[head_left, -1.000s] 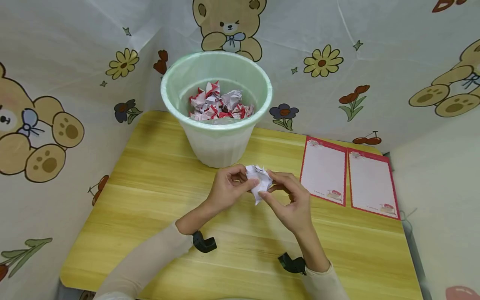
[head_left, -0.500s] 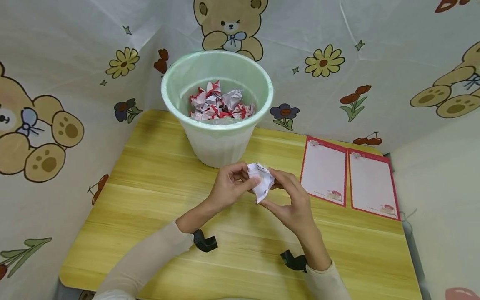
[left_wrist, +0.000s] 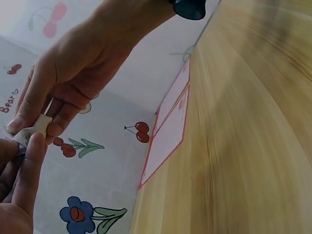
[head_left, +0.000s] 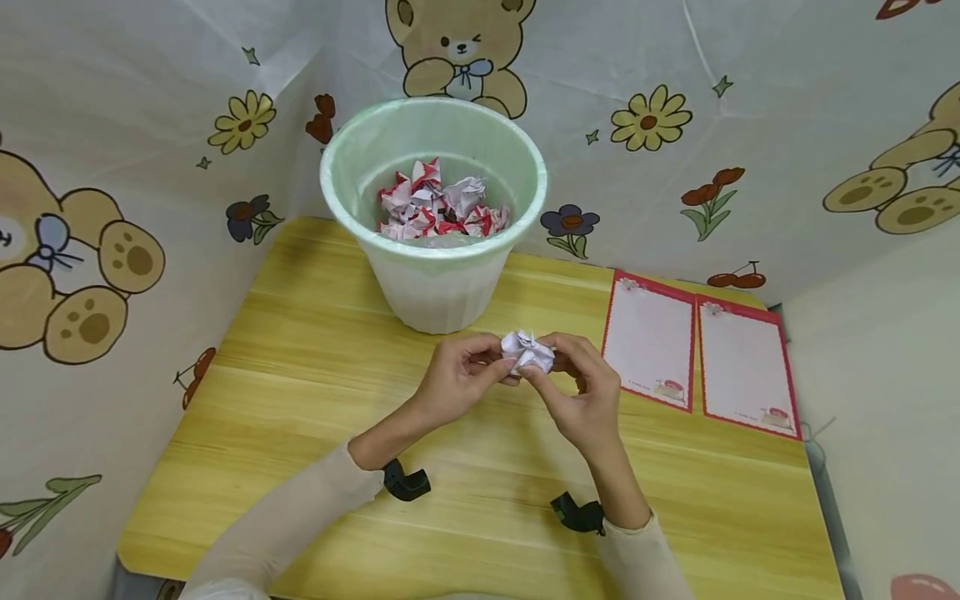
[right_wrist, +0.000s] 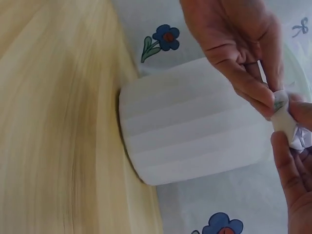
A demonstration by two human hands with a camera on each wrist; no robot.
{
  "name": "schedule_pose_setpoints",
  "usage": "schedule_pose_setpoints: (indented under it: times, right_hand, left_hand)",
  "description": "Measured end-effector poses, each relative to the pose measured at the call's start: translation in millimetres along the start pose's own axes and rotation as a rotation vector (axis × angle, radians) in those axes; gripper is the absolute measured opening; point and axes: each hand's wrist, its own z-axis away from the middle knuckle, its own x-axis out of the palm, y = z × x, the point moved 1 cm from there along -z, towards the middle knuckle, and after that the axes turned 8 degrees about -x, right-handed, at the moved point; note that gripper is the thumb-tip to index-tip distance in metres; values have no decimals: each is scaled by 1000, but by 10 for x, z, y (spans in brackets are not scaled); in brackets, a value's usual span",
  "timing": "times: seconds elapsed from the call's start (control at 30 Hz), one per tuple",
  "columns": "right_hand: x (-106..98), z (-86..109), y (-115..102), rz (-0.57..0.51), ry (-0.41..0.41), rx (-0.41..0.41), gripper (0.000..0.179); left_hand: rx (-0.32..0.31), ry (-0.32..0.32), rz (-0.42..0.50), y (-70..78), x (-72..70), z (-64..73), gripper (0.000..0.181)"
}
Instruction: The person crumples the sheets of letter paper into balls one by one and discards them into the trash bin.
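Observation:
Between both hands, in front of the bucket, is a crumpled sheet of white paper [head_left: 527, 350], bunched into a small rough wad. My left hand [head_left: 459, 379] pinches its left side between thumb and fingers. On the other side my right hand [head_left: 581, 396] grips it, thumb at the front edge and fingers behind. The right wrist view shows the paper [right_wrist: 285, 122] with fingertips pressed on it from both sides. In the left wrist view part of the paper [left_wrist: 35, 129] is hidden by fingers.
A pale green bucket [head_left: 438, 287] holding several crumpled red-and-white papers [head_left: 431, 204] stands at the back of the wooden table [head_left: 322, 333]. Two flat red-bordered sheets [head_left: 648, 342] [head_left: 746, 367] lie at the right. A patterned cloth [head_left: 600, 50] hangs behind.
The paper has gone from an upright folded piece with a point hanging down to a shorter, rounder wad. My right thumb has moved up onto its front.

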Motion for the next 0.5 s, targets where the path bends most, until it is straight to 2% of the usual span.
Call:
schedule_pose_setpoints:
  times: [0.1, 0.2, 0.33, 0.5]
  right_hand:
    - [-21, 3, 23, -38, 0, 57, 38]
    - [-39, 18, 36, -52, 0, 78, 36]
    - [-51, 19, 30, -49, 14, 70, 32]
    - [-48, 14, 3, -36, 26, 18, 30]
  left_hand:
    - [16, -42, 14, -13, -8, 18, 20]
    - [41, -76, 19, -39, -23, 29, 32]
    - [62, -85, -9, -46, -35, 33, 40]
    - [77, -81, -14, -24, -27, 34, 33]
